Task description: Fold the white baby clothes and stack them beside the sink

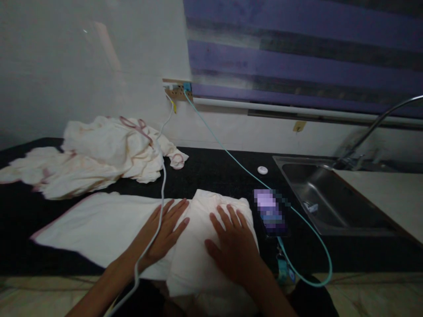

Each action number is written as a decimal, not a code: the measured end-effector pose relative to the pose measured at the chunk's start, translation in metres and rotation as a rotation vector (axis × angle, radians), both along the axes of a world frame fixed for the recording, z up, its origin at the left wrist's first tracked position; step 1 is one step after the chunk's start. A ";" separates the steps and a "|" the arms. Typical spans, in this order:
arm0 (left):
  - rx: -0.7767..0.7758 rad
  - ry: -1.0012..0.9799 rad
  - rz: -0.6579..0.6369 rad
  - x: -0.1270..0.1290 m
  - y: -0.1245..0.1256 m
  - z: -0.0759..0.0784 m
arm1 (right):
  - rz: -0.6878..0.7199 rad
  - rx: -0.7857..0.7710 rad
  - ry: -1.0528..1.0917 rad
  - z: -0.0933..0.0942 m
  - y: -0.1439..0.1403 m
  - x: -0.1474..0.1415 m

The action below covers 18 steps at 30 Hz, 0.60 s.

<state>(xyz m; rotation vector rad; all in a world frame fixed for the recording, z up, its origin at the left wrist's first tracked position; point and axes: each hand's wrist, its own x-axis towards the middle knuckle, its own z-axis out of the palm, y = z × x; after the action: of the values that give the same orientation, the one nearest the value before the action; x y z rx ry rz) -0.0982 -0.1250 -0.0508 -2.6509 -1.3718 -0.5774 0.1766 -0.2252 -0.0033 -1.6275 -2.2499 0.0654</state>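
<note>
A white cloth garment [99,224] with a pinkish edge lies spread on the black counter, its right part folded over into a thicker layer [198,255]. My left hand [167,231] rests flat on the single layer, beside the fold's left edge, fingers stretched out. On top of the folded part lies my right hand [231,242], palm down with its fingers spread. Neither hand grips the fabric. A white cable [161,198] passes in front of my left hand and forearm. The folded cloth's lower end reaches the counter's front edge.
Behind on the left is a crumpled heap of cream cloths [99,149] with pink ties. A phone [269,211] on a teal cable [224,147] lies right of the garment, near a small white disc [262,170]. A steel sink [330,193] with a faucet [373,127] is farther right.
</note>
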 end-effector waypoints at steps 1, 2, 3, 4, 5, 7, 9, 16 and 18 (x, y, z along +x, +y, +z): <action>0.011 0.000 -0.004 0.000 -0.001 0.001 | 0.000 -0.002 -0.008 0.000 0.000 0.000; 0.022 -0.001 -0.002 0.001 -0.002 0.002 | 0.001 -0.004 -0.012 0.000 0.000 -0.001; 0.028 0.000 0.004 0.001 -0.003 0.003 | 0.002 -0.005 -0.014 0.001 0.000 -0.001; 0.034 0.002 0.006 0.001 -0.003 0.002 | 0.001 -0.005 -0.016 0.001 0.000 -0.002; 0.035 0.009 0.003 0.001 -0.004 0.001 | -0.001 -0.005 -0.019 0.001 0.001 -0.002; 0.033 0.030 0.010 0.002 -0.008 -0.001 | -0.001 -0.010 -0.027 0.002 0.002 -0.002; 0.034 0.047 0.045 0.005 -0.013 -0.001 | 0.009 -0.023 -0.031 0.003 0.005 -0.001; -0.036 0.101 0.321 -0.015 -0.014 0.012 | 0.085 -0.083 -0.045 0.010 0.018 0.007; -0.057 0.125 0.378 -0.037 -0.006 0.015 | 0.077 -0.091 -0.053 0.015 0.018 0.004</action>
<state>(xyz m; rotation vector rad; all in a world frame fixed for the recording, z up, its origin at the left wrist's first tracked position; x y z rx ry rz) -0.1350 -0.1306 -0.0362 -2.3267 -1.8074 -0.3264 0.1808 -0.2068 0.0113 -1.6056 -2.3820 0.1481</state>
